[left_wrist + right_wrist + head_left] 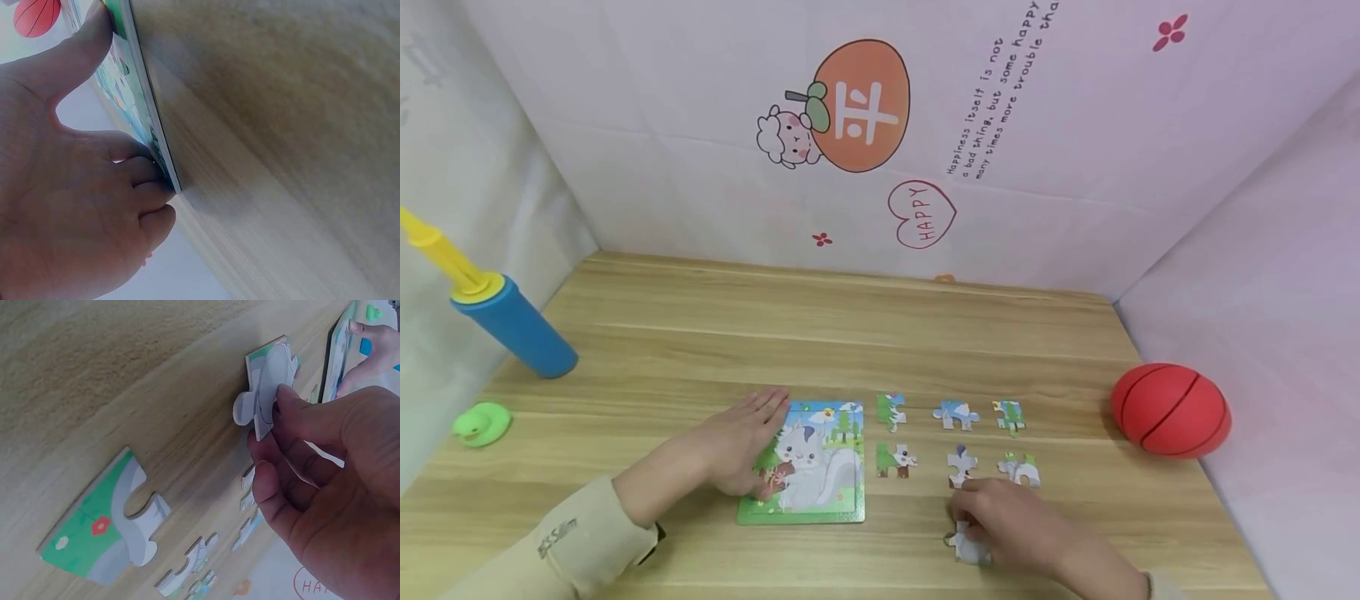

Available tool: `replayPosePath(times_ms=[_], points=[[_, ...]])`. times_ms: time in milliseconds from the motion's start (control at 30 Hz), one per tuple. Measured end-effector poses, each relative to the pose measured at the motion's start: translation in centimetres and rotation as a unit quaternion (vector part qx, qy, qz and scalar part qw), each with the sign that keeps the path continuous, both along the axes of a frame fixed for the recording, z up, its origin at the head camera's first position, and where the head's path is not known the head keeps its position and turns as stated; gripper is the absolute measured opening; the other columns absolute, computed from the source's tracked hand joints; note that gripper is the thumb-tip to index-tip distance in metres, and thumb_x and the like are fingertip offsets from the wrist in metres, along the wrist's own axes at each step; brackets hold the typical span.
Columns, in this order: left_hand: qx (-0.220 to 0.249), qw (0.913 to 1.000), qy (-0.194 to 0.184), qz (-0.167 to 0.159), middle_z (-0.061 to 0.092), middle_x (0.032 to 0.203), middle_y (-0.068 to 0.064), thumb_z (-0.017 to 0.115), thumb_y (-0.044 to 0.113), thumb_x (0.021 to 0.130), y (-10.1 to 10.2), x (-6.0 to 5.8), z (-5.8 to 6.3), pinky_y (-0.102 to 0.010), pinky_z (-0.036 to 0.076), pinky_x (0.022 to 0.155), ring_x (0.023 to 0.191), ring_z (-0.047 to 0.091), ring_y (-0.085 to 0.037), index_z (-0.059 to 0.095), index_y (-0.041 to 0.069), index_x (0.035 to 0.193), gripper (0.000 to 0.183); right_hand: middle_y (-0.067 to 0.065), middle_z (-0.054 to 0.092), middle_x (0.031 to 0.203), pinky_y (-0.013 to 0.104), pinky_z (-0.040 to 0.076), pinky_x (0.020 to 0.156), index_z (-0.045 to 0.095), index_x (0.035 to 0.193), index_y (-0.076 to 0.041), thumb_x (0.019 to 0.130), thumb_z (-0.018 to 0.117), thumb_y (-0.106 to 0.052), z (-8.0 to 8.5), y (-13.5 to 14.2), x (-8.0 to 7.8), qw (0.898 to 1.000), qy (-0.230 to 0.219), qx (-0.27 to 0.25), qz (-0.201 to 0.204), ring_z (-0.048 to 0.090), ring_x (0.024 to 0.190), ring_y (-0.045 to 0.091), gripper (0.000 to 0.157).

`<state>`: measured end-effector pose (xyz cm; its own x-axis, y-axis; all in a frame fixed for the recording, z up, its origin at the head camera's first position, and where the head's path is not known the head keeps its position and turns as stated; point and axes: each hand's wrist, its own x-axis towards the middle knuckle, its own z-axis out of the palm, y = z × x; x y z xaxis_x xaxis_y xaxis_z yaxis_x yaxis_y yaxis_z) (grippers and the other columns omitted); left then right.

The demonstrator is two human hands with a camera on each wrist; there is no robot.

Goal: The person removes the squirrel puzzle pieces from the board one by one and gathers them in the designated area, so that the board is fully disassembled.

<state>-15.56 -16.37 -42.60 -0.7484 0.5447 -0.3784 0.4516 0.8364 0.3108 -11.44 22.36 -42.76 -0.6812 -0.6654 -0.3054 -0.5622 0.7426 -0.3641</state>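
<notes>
My left hand (pixel 741 446) rests along the left side of a squirrel puzzle board (pixel 801 518), fingers extended over its upper left and thumb lower down on the picture. In the left wrist view the thumb (pixel 87 44) lies on the board's face near its edge. My right hand (pixel 1011 521) pinches a grey and green jigsaw piece (pixel 265 384) between thumb and fingers, tilted up close over the table. A green and grey piece with a red flower (pixel 100 528) lies nearby in the right wrist view; in the head view the hand hides it.
Several loose jigsaw pieces (pixel 957 415) lie in rows right of the board. A red ball (pixel 1171 410) sits at the table's right edge. At left stand a blue and yellow hand pump (pixel 520 329) and a green toy (pixel 482 423). White printed cloth (pixel 700 167) walls the table.
</notes>
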Motion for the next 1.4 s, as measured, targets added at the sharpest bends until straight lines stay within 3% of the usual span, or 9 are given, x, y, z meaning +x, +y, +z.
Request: replayPosePath(times_ms=[333, 733, 900, 1100, 1267, 1400], points=[[-0.002, 1.0, 0.009, -0.001, 0.013, 0.173, -0.027, 0.086, 0.042, 0.081, -0.2, 0.0, 0.1, -0.057, 0.017, 0.135, 0.163, 0.014, -0.043, 0.025, -0.01, 0.16, 0.112, -0.013, 0.071, 0.094, 0.031, 0.06, 0.073, 0.072, 0.095, -0.025, 0.088, 0.08, -0.01, 0.1, -0.5, 0.6, 0.993, 0.104, 0.027, 0.052, 0.067, 0.085, 0.003, 0.018], [-0.008, 0.9998, 0.016, 0.004, 0.012, 0.174, -0.026, 0.086, 0.04, 0.082, -0.4, 0.1, 0.3, -0.056, 0.016, 0.135, 0.164, 0.013, -0.042, 0.024, -0.009, 0.161, 0.112, -0.007, 0.074, 0.098, 0.034, 0.061, 0.074, 0.073, 0.102, -0.023, 0.079, 0.086, -0.005, 0.0, -1.1, 1.0, 0.985, 0.143, 0.071, 0.065, 0.071, 0.087, 0.011, 0.032], [-0.023, 0.9976, 0.062, -0.02, 0.015, 0.173, -0.026, 0.085, 0.034, 0.083, 0.0, 0.8, 0.6, -0.055, 0.017, 0.135, 0.163, 0.016, -0.041, 0.025, -0.008, 0.161, 0.107, -0.002, 0.077, 0.103, 0.031, 0.06, 0.072, 0.074, 0.102, -0.017, 0.077, 0.087, -0.003, 0.2, -1.8, 1.3, 0.972, 0.204, 0.074, 0.09, 0.072, 0.088, 0.012, 0.031], [-0.02, 0.9928, 0.104, -0.056, 0.02, 0.172, -0.024, 0.084, 0.026, 0.084, 0.1, 1.7, 0.8, -0.053, 0.021, 0.135, 0.163, 0.02, -0.039, 0.028, -0.006, 0.16, 0.1, -0.004, 0.072, 0.092, 0.034, 0.063, 0.078, 0.07, 0.099, -0.012, 0.081, 0.08, -0.005, 1.6, -4.4, 0.9, 0.958, 0.269, 0.039, 0.093, 0.07, 0.086, 0.014, 0.021], [0.019, 0.9932, 0.097, -0.061, 0.02, 0.172, -0.025, 0.081, 0.023, 0.085, -0.7, 1.8, 1.1, -0.056, 0.022, 0.133, 0.162, 0.02, -0.041, 0.028, -0.007, 0.16, 0.097, -0.008, 0.069, 0.087, 0.025, 0.06, 0.073, 0.07, 0.096, -0.015, 0.091, 0.077, -0.017, 2.3, -8.1, -0.2, 0.941, 0.312, -0.001, 0.129, 0.064, 0.078, 0.008, 0.008], [0.039, 0.9971, 0.053, -0.038, 0.014, 0.173, -0.026, 0.088, 0.035, 0.079, -1.6, 1.4, 1.3, -0.058, 0.02, 0.133, 0.163, 0.016, -0.043, 0.023, -0.007, 0.161, 0.113, -0.008, 0.068, 0.086, 0.021, 0.055, 0.068, 0.07, 0.093, -0.017, 0.094, 0.074, -0.025, 1.6, -11.1, -0.7, 0.933, 0.327, -0.014, 0.15, 0.06, 0.076, 0.007, 0.009]])
